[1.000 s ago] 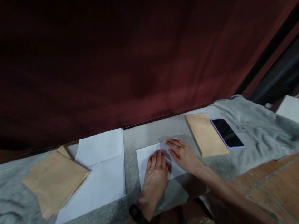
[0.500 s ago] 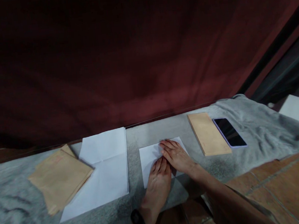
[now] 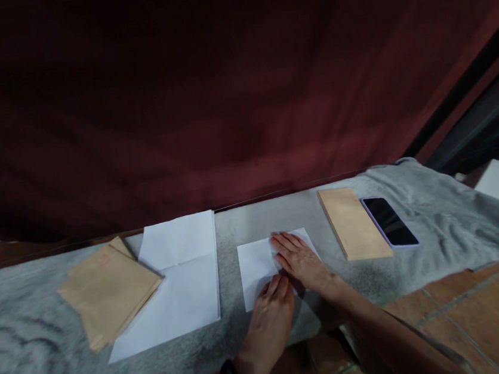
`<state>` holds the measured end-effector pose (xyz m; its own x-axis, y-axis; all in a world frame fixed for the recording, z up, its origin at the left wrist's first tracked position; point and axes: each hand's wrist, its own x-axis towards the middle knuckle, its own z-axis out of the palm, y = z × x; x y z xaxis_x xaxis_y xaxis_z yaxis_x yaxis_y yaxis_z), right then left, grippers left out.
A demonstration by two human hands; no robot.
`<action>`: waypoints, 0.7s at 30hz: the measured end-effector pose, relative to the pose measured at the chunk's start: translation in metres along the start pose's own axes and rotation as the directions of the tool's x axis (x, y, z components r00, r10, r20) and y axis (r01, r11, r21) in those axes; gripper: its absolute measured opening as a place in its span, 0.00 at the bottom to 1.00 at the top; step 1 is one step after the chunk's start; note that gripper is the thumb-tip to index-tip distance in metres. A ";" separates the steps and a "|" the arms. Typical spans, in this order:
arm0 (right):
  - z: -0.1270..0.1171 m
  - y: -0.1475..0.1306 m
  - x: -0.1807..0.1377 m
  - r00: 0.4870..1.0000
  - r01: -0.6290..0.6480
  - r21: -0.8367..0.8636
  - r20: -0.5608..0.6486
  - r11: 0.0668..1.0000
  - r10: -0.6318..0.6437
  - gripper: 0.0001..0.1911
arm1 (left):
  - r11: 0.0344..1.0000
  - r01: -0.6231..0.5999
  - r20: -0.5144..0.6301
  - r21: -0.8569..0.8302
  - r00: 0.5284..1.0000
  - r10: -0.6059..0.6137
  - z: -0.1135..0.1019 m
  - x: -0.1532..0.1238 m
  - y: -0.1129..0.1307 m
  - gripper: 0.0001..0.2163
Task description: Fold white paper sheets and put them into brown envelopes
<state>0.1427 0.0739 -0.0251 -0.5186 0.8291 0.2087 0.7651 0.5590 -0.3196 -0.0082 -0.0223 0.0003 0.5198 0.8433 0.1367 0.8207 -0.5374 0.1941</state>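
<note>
A folded white sheet [image 3: 258, 261] lies on the grey cloth [image 3: 34, 349] in front of me. My right hand [image 3: 300, 259] rests flat on its right part, fingers stretched out and pointing left. My left hand [image 3: 271, 316], with a black watch on the wrist, lies with flat fingers on the sheet's near edge. Both hands press on the paper and hold nothing.
A stack of white sheets [image 3: 174, 279] lies to the left, with a pile of brown envelopes [image 3: 108, 290] beside it. On the right lie a brown envelope [image 3: 354, 230] and a dark phone [image 3: 389, 221]. A dark red curtain [image 3: 219, 82] hangs behind.
My left hand has slid back toward me, off the middle of the folded sheet to its near edge. My right hand has stayed flat on the sheet.
</note>
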 end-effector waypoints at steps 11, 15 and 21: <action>-0.010 0.000 -0.020 0.992 0.117 0.079 0.033 0.990 -0.119 0.24 | 0.994 0.028 -0.024 -0.102 0.999 -0.031 0.003 0.003 -0.003 0.12; -0.015 0.004 -0.028 0.986 0.146 0.118 0.068 0.982 -0.155 0.26 | 0.989 0.072 -0.018 -0.129 0.997 -0.075 0.002 0.003 -0.003 0.10; -0.024 0.006 -0.037 0.971 0.197 0.172 0.100 0.965 -0.216 0.28 | 0.967 0.114 -0.022 -0.227 0.992 -0.122 -0.007 0.008 -0.006 0.07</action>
<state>0.1759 0.0466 -0.0122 -0.7070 0.6840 0.1797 0.5705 0.7018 -0.4265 -0.0111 -0.0125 0.0070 0.4108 0.9019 0.1333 0.7991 -0.4266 0.4236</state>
